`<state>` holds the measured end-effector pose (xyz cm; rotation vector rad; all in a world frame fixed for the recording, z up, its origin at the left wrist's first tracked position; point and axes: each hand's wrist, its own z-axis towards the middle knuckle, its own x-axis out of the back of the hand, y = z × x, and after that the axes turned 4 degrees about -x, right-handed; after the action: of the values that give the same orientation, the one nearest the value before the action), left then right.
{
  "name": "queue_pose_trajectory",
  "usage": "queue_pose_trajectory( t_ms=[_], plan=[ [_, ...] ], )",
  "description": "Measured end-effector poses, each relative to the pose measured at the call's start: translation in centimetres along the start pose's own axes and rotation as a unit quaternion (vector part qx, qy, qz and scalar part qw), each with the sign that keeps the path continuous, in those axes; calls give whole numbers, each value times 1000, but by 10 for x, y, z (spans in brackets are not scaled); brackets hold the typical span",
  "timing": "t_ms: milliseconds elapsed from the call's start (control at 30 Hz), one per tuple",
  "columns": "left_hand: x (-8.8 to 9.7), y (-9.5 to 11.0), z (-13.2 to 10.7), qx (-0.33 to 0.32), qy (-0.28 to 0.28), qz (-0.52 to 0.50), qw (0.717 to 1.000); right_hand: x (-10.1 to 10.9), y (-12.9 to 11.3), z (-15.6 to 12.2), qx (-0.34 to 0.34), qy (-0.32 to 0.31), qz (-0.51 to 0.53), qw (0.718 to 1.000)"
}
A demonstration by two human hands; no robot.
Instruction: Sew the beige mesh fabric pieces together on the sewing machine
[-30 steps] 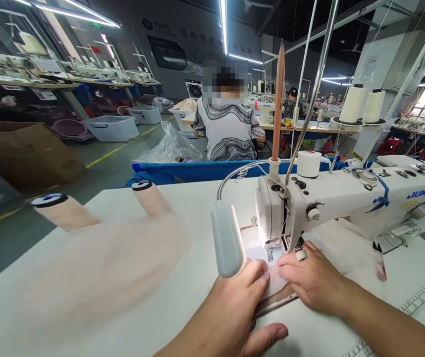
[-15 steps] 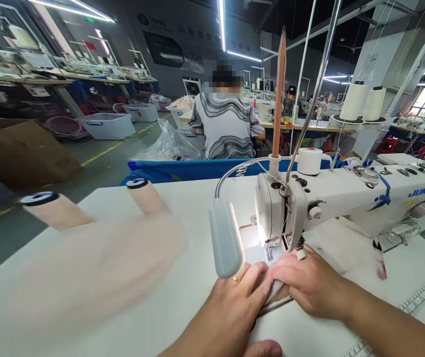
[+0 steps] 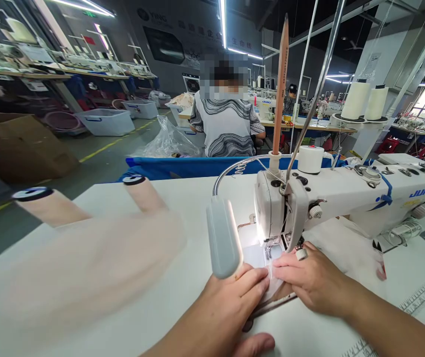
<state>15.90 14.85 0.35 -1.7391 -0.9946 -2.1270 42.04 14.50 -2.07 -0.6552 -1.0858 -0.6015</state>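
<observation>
My left hand [image 3: 227, 307] lies flat on a small white fabric piece [image 3: 272, 285] just in front of the needle of a white JUKI sewing machine [image 3: 346, 198]. Its fingers are stretched out and pressing the cloth down. My right hand [image 3: 309, 280] rests on the same piece from the right, fingers extended toward the presser foot [image 3: 270, 248]. The two hands almost touch at the fingertips. A grey gooseneck lamp head [image 3: 223, 238] hangs just above my left hand and lights the needle area.
A pale pink fabric heap [image 3: 86, 267] covers the left of the white table [image 3: 205, 188]. Thread cones [image 3: 364, 101] stand behind the machine. A person in a striped top [image 3: 227, 129] sits with their back to me beyond a blue bin edge [image 3: 197, 166]. A tape measure [image 3: 420, 297] lies at right.
Both hands have stayed on the white fabric by the needle, shifting only slightly forward and back. The view has tilted a little.
</observation>
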Motion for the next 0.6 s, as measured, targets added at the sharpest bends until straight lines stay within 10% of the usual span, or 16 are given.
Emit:
queue_pose_trajectory(
  t_ms=[600],
  plan=[
    [-7, -8, 3, 9, 63, -13, 998, -2, 0, 4, -14, -3, -3, 1000]
  ],
)
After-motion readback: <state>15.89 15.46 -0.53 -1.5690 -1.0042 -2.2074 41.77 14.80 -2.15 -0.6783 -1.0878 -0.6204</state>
